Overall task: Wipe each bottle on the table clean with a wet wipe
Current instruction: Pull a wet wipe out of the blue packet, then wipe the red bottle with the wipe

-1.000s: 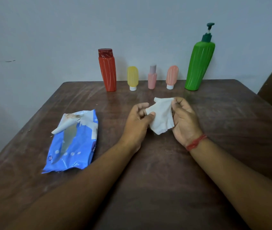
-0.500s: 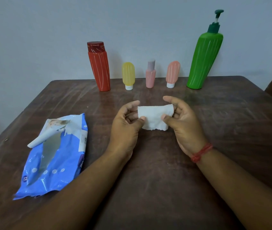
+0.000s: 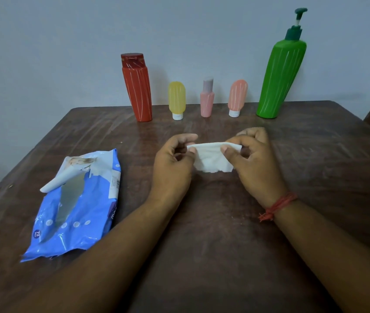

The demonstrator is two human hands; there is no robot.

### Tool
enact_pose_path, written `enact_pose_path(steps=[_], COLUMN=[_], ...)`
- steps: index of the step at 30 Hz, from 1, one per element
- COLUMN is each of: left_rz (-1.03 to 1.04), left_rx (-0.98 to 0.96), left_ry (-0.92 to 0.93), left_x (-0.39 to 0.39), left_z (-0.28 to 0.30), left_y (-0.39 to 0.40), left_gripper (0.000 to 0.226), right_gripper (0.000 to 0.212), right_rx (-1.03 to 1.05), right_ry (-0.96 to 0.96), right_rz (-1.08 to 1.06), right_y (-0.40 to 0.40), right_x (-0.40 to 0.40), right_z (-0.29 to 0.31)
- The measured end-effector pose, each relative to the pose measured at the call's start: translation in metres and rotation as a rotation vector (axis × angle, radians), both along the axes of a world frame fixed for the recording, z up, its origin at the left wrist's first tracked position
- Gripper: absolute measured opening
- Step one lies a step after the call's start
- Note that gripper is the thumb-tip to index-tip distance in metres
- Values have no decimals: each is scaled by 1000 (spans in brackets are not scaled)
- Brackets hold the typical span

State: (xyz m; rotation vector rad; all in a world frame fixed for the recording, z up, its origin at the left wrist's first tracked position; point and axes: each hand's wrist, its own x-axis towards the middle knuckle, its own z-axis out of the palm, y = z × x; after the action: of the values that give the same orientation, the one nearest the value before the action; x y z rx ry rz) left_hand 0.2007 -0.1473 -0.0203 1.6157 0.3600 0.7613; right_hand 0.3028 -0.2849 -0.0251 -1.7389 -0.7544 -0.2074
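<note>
**Getting the wipe ready before the first bottle**

The left hand [image 3: 172, 163] and the right hand [image 3: 254, 159] are held close together over the middle of the desk [image 3: 315, 177], each pinching one top corner of the wet wipe [image 3: 213, 157] between thumb and fingertips. The wipe hangs stretched between them, still partly folded, its lower edge near the desk. Neither hand holds anything else.

Largest to smallest, the things waiting are these. The blue wipe pack [image 3: 75, 204] lies flat to the left, its flap peeled up. Along the far edge, by the wall, stand five bottles: the green pump bottle [image 3: 281, 80] at the right end, the red bottle [image 3: 137, 91] at the left end, then the peach tube [image 3: 237, 96], the yellow tube [image 3: 176, 98] and the small pink bottle [image 3: 207, 100] between them. None looks touched yet.

To do this step well, I judge the wipe should be opened or folded into a pad that sits firmly in one hand, freeing the other to lift and steady a bottle. The small tubes stand on their caps and may tip easily, so each is probably better picked up than rubbed in place. Working along the row in order would help ensure none is missed.
</note>
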Motion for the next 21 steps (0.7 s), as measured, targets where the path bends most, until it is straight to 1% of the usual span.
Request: enact_pose_path(steps=[1, 4, 6, 8, 10, 13, 16, 19, 21], left_rz=[-4, 9, 15, 24, 35, 30, 7, 67, 152], left_rx=[-10, -17, -42, -81, -104, -93, -54, -82, -93], left_ry=[-14, -21, -9, -7, -12, -12, 8, 28, 55], left_x=[0, 1, 3, 4, 5, 4, 5, 8, 12], left_z=[1, 1, 1, 0, 1, 3, 1, -1, 0], left_y=[0, 0, 1, 2, 2, 2, 0, 0, 6], left_gripper=[28, 24, 22, 21, 21, 22, 26, 27, 26], right_gripper=[6, 7, 4, 16, 26, 28, 30, 29, 37], right_rx=[25, 157, 251, 294, 281, 192, 139, 278, 407], right_ry=[53, 371, 503, 572, 623, 723, 790, 863, 901], right_rz=[52, 237, 311, 379, 472, 602, 668, 639, 560], right_y=[0, 2, 2, 0, -4, -12, -15, -15, -14], right_x=[0, -2, -6, -7, -3, 5, 9, 14, 20], right_z=[-1, -1, 3, 7, 9, 11, 11, 10, 10])
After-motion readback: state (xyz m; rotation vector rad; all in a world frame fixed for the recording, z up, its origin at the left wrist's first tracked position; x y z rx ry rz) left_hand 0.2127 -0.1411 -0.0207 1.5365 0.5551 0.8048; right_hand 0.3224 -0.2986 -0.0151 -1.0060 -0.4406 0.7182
